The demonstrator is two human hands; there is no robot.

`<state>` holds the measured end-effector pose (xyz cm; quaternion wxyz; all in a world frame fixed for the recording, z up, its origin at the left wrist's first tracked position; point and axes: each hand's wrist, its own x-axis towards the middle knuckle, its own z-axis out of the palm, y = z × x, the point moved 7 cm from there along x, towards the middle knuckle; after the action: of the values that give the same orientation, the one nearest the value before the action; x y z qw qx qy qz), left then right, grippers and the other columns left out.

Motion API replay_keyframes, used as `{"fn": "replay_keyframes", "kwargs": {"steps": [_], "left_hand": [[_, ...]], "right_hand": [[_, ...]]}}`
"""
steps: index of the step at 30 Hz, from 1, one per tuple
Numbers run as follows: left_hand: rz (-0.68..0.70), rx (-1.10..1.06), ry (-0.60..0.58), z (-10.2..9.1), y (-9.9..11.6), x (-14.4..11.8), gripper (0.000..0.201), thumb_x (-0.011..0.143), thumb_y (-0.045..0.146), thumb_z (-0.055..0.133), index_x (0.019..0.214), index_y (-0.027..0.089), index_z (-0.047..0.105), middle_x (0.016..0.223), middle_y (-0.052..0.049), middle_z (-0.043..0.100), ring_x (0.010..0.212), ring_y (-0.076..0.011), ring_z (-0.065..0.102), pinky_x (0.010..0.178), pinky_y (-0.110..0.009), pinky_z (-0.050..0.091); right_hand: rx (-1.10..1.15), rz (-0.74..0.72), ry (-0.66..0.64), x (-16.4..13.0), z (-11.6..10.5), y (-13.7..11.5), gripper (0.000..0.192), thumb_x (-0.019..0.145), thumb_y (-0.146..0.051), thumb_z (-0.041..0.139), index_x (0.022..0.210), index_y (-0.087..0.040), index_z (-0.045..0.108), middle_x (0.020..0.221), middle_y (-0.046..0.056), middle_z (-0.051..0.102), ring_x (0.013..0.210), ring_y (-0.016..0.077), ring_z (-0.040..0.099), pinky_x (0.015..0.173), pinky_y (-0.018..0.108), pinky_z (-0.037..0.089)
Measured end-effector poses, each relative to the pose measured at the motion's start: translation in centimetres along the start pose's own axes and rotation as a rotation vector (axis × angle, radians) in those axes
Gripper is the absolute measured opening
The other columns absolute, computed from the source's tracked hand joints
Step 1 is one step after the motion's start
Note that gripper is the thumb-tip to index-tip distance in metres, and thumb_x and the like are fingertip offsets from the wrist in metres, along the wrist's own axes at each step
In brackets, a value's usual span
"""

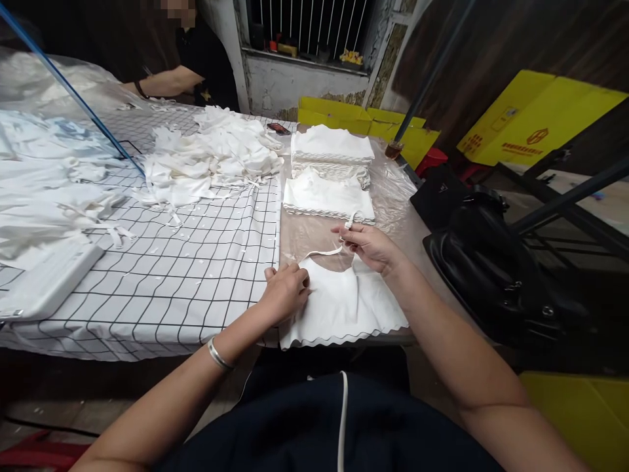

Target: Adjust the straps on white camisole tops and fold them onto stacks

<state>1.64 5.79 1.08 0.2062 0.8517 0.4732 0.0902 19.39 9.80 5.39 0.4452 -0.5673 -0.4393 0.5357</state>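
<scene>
A white camisole (334,301) with a wavy hem lies flat at the table's front edge, right in front of me. My left hand (287,290) rests at its upper left corner, fingers curled together on the fabric where a thin strap begins. My right hand (366,246) is raised a little above the neckline and pinches the narrow white strap (322,252), which runs in a curve between both hands. A short end of it sticks up past my right fingertips. Just beyond, two stacks of folded white camisoles (329,196) lie one behind the other.
Loose white garments (211,157) heap on the checked cloth (221,262); more lie at left beside a white box (52,282). A black bag (491,275) sits close on my right. Slanting poles (432,72) rise nearby. A co-worker (196,65) sits across the table at far left.
</scene>
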Motion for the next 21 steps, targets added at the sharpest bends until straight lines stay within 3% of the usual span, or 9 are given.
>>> {"fn": "replay_keyframes", "kwargs": {"steps": [3, 6, 8, 11, 15, 21], "left_hand": [[-0.034, -0.043, -0.016, 0.1, -0.4, 0.0, 0.013, 0.084, 0.021, 0.057, 0.096, 0.018, 0.061, 0.097, -0.009, 0.066, 0.098, -0.0274, 0.055, 0.083, -0.042, 0.029], [-0.095, -0.066, -0.031, 0.1, -0.9, 0.0, 0.028, 0.082, 0.031, 0.063, 0.106, 0.016, 0.060, 0.098, -0.011, 0.067, 0.099, -0.0305, 0.057, 0.087, -0.044, 0.029], [-0.113, -0.089, -0.038, 0.0, -1.0, 0.1, 0.025, 0.081, 0.033, 0.064, 0.100, 0.016, 0.063, 0.094, -0.011, 0.068, 0.099, -0.0312, 0.058, 0.088, -0.044, 0.029], [-0.132, -0.164, -0.042, -0.3, -1.0, 0.1, 0.014, 0.083, 0.030, 0.060, 0.083, 0.017, 0.066, 0.082, -0.007, 0.069, 0.090, -0.0283, 0.060, 0.088, -0.044, 0.028], [-0.159, -0.312, -0.056, -0.4, -0.8, -0.1, 0.024, 0.085, 0.034, 0.057, 0.072, 0.016, 0.067, 0.072, -0.004, 0.069, 0.076, -0.0228, 0.060, 0.091, -0.045, 0.027], [-0.204, -0.441, 0.013, -0.3, -1.0, -0.4, 0.019, 0.084, 0.031, 0.059, 0.081, 0.018, 0.073, 0.084, -0.006, 0.073, 0.087, -0.0245, 0.061, 0.095, -0.048, 0.026]], "right_hand": [[0.063, 0.020, 0.040, -0.2, -0.2, 0.3, 0.033, 0.059, -0.037, 0.086, 0.082, -0.017, 0.073, 0.077, 0.003, 0.066, 0.068, 0.0116, 0.052, 0.057, 0.024, 0.031], [0.088, 0.030, 0.032, -0.3, 0.2, 0.7, 0.036, 0.053, -0.036, 0.089, 0.078, -0.017, 0.072, 0.072, 0.001, 0.064, 0.060, 0.0094, 0.047, 0.053, 0.024, 0.031], [0.094, 0.037, 0.010, -0.5, 0.6, 1.1, 0.038, 0.050, -0.035, 0.090, 0.078, -0.016, 0.072, 0.066, -0.001, 0.060, 0.055, 0.0082, 0.043, 0.050, 0.024, 0.030], [0.095, 0.074, -0.025, -1.1, 1.6, 2.1, 0.041, 0.046, -0.034, 0.091, 0.076, -0.015, 0.071, 0.062, 0.000, 0.059, 0.057, 0.0100, 0.048, 0.050, 0.023, 0.033], [-0.009, 0.075, -0.056, -1.9, 3.1, 3.6, 0.037, 0.049, -0.036, 0.086, 0.073, -0.015, 0.067, 0.063, 0.001, 0.062, 0.061, 0.0120, 0.053, 0.054, 0.023, 0.037], [-0.190, -0.013, -0.187, -2.2, 5.4, 5.2, 0.026, 0.062, -0.038, 0.074, 0.069, -0.016, 0.062, 0.062, -0.003, 0.056, 0.059, 0.0104, 0.047, 0.058, 0.025, 0.035]]}}
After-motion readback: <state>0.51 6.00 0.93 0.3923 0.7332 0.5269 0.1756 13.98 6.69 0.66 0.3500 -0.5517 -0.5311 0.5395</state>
